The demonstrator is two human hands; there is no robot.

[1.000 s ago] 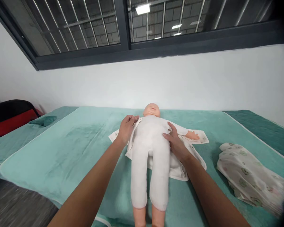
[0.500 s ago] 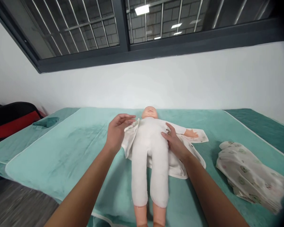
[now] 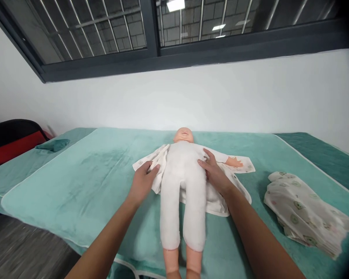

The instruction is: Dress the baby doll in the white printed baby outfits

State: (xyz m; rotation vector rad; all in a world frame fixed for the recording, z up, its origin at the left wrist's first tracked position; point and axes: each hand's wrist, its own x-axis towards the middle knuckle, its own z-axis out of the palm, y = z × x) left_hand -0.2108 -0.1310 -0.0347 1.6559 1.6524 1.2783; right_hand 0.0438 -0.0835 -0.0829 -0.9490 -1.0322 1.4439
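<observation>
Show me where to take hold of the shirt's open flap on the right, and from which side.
I'd pinch the flap by its curved outer edge, the right hand coming from the right. That edge lies spread on the blanket, away from the doll, while the inner side runs under it. The right forearm crosses the flap, so swing it out first.

On the teal blanket lie a doll, shirt and patterned cloth.
</observation>
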